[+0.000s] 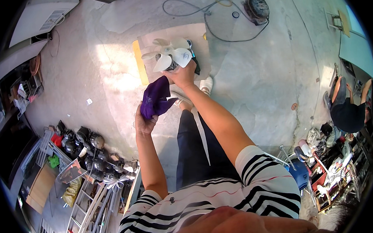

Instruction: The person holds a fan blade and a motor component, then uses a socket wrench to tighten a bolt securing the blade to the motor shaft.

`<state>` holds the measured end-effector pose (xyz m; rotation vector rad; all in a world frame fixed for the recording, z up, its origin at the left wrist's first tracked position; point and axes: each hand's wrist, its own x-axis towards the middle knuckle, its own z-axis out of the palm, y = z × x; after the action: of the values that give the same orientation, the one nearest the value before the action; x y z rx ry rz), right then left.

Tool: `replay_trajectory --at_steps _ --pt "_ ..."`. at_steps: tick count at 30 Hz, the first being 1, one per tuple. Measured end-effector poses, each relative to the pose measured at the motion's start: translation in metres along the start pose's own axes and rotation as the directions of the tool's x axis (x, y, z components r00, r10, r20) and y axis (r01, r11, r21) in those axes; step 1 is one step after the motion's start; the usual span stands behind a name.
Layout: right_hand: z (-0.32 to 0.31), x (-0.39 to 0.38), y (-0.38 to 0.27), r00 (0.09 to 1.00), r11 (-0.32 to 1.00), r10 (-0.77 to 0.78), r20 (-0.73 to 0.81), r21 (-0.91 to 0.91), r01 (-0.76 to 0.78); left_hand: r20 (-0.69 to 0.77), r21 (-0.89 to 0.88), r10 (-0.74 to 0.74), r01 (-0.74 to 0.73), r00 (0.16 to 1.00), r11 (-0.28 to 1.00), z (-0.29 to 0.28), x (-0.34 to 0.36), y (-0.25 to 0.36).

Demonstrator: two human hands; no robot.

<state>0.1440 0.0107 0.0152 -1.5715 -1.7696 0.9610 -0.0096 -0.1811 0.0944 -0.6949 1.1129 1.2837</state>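
Observation:
My left hand (146,120) is closed round a dark purple cloth (154,99), which hangs folded above its fingers. Ahead of it, my right hand (184,74) grips a fan (167,52) with several pale, broad blades, holding it low near the dark motor part behind the blades. One blade carries a blue scribble. The fan is over a piece of cardboard (144,37) on the floor, though I cannot tell whether it rests there. Partly hidden behind the blades at the right, a dark tool with a blue part (195,60) lies on the cardboard.
A yellow strip (140,62) edges the cardboard. Beyond it, a black compressor-like unit (256,9) sits by a looping cable (233,40). Dark round motors (97,141) and a metal ladder (80,204) crowd the lower left. Another person (349,109) crouches at right near a cluttered rack (334,168).

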Motion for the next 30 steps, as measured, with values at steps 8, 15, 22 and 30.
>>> replay_trajectory --at_steps 8,15,22,30 --pt "0.005 -0.05 0.029 0.994 0.919 0.048 0.102 -0.394 -0.004 0.08 -0.036 -0.092 0.095 0.993 0.995 -0.033 -0.054 -0.024" --pt "-0.065 -0.114 0.029 0.921 0.846 0.327 0.214 -0.5 -0.185 0.276 -0.006 -0.221 0.232 0.935 0.973 -0.014 -0.058 -0.05" --pt "-0.174 -0.138 0.0 0.803 0.623 0.485 0.347 0.507 -0.596 0.251 0.329 -0.373 0.284 0.893 0.901 0.059 -0.062 -0.113" --pt "-0.184 -0.154 -0.004 0.633 0.364 0.709 0.31 0.607 -0.706 0.432 0.876 -0.186 -0.362 0.882 0.318 0.124 -0.068 -0.196"
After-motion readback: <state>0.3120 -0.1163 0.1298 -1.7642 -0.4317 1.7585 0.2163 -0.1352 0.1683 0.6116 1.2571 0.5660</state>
